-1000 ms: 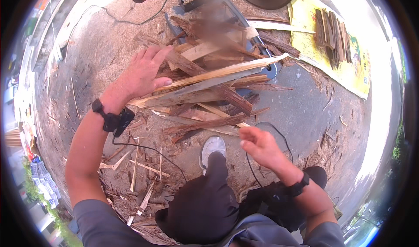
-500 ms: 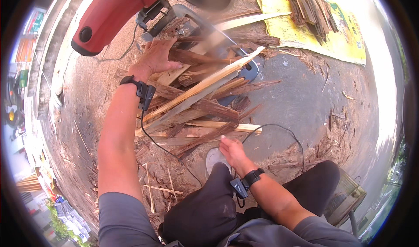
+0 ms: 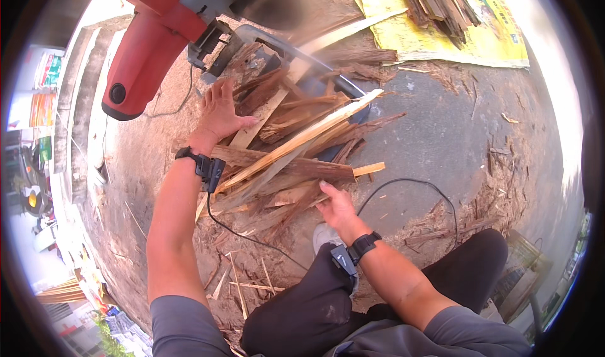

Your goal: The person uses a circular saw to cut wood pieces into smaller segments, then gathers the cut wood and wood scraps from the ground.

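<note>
Split wood strips [image 3: 283,168] with rough brown bark lie criss-cross in a loose pile before me, and a long pale strip [image 3: 315,130] slants across the top. My left hand [image 3: 220,114] is at the pile's left side, fingers spread, its thumb toward a flat strip. At the near edge of the pile, my right hand [image 3: 337,209] touches the strip ends, thumb and fingers apart. Above the pile stands a cut-off saw with a red handle [image 3: 142,64]; its round blade area [image 3: 268,4] is blurred. Part of its metal base [image 3: 343,86] shows under the wood.
Stacked bark strips [image 3: 441,7] rest on a yellow printed sack [image 3: 504,45] at the far right. A black cable [image 3: 435,187] loops over the grey ground. Bark scraps [image 3: 498,187] are scattered right of me. A wooden-framed box [image 3: 523,272] stands at the lower right.
My right hand has moved up against the strip ends, and the nearest strips have shifted into the pile. My left hand's fingers point more forward. The whole view has tilted slightly.
</note>
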Demonstrator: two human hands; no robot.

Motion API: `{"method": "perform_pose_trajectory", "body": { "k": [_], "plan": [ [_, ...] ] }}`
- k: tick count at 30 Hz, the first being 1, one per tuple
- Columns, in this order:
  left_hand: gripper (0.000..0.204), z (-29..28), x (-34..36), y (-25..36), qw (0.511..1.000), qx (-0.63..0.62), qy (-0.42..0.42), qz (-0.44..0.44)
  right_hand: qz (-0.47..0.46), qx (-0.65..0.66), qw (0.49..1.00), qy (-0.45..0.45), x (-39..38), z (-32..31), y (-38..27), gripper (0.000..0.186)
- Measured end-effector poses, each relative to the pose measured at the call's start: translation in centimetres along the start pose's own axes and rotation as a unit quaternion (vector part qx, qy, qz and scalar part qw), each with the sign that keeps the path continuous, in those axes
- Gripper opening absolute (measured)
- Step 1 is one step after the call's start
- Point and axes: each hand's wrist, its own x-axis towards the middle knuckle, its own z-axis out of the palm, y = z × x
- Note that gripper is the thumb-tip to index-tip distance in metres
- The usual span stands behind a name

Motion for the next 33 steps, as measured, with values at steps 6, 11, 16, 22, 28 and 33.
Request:
{"method": "perform_pose_trajectory", "body": {
  "k": [6, 11, 16, 22, 28, 33],
  "plan": [
    [0.113, 0.9, 1.6, -2.5, 0.989, -0.126, -0.070, 0.029, -0.035, 0.022, 0.998, -0.036, 0.0, 0.5, 1.0, 0.042],
    [0.108, 2.1, 0.0, -2.1, 0.976, -0.212, -0.054, 0.006, -0.044, 0.020, 0.997, -0.052, -0.1, 0.7, 0.8, 0.046],
    [0.106, 1.3, -2.0, -0.8, 0.959, -0.264, -0.100, -0.032, -0.038, 0.059, 0.993, -0.098, -0.2, 0.9, 0.6, 0.047],
    [0.109, 1.3, -3.0, 0.7, 0.981, -0.185, -0.046, -0.027, -0.097, 0.058, 0.988, -0.108, -0.4, 1.8, 1.1, 0.046],
    [0.104, 2.4, -3.2, 0.1, 0.973, -0.215, -0.055, -0.060, -0.166, 0.025, 0.984, -0.054, -2.4, 4.6, 1.1, 0.046],
    [0.088, 3.3, -4.4, -0.6, 0.878, -0.428, -0.199, -0.076, -0.266, -0.054, 0.961, -0.051, -1.9, 7.6, -1.0, 0.054]
  ]
}}
